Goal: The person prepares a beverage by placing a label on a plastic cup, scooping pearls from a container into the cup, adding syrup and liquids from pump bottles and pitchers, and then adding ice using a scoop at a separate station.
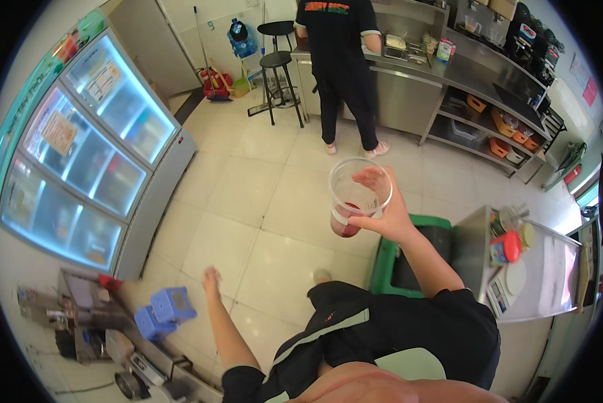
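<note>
My right hand [396,216] is wrapped around a clear plastic cup [336,211], held out in front of me above the floor. Dark red contents [346,229] fill only the bottom of the cup, and its wide mouth has no lid. The fingers on the far side show through the clear wall, with my thumb across the near side. Away to the left, my left hand [212,280] hangs low at the end of a lowered arm. It looks blurred, with loose fingers and nothing visible in it.
A glass-door display fridge [163,151] lines the left. Ahead, a person [344,65] faces a steel counter [407,83] beside a black stool [275,60]. Near my right arm are a green-rimmed bin [382,267] and a steel table [538,297] with a scale [498,297]. Blue plastic stools [173,305] stand lower left.
</note>
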A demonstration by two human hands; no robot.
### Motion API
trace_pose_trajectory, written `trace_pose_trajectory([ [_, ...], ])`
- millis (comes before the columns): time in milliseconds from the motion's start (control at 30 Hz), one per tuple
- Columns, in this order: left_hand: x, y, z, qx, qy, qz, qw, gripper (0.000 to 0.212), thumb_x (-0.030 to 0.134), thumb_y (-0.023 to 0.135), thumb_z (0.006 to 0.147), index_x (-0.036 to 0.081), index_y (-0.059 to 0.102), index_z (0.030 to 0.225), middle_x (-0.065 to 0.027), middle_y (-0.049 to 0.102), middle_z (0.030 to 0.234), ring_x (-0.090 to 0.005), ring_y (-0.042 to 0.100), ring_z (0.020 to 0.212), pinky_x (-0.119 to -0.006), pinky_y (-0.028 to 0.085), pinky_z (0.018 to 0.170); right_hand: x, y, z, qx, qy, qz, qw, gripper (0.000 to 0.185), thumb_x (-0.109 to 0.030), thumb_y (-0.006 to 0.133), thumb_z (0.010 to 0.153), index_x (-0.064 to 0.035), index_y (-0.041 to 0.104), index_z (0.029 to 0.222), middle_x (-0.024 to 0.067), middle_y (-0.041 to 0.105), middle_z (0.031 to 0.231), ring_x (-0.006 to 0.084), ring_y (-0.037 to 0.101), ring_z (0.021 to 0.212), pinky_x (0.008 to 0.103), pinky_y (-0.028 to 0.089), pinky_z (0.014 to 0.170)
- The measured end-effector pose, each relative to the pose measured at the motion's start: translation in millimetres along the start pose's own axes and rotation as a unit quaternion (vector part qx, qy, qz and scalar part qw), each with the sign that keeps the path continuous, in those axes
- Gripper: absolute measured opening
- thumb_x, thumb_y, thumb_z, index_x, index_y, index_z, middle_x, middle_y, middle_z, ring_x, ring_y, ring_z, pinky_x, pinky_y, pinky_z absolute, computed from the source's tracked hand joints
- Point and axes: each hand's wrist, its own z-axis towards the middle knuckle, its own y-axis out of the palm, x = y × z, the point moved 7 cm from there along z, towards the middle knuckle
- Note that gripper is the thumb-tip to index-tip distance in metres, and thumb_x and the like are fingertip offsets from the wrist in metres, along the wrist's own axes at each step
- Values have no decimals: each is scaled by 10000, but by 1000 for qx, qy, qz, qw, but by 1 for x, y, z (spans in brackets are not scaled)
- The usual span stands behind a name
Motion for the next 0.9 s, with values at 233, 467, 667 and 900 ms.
trace_pose_trajectory([
  [233,430,298,5,-362,388,130,837,792,322,833,708,62,454,1353,-115,581,1267,-227,521,1208,-388,385,1027,134,17,183,-117,2,-124,985,893,-296,904,571,-40,449,1296,130,527,1245,270,516,1174,390,390,1023],
  [467,480,549,45,-554,304,-79,771,1094,261,915,564,49,299,1443,-185,505,1321,-270,520,1220,-405,437,998,212,-12,375,-61,-45,-251,965,954,-295,891,587,-58,410,1376,143,472,1329,315,499,1168,414,384,1025],
  [667,519,764,191,-512,265,-42,816,1052,202,895,585,77,283,1432,-137,622,1093,-236,634,983,-355,515,858,344,-144,513,122,120,-206,964,710,-211,825,691,-48,499,1299,121,539,1246,215,556,1038,361,445,927],
  [900,595,1067,358,-423,322,-53,845,931,237,894,583,64,390,1347,-117,625,1109,-230,645,967,-363,527,817,462,-262,606,179,244,-213,929,326,-159,730,808,-41,615,1089,56,668,983,144,621,804,303,477,783],
])
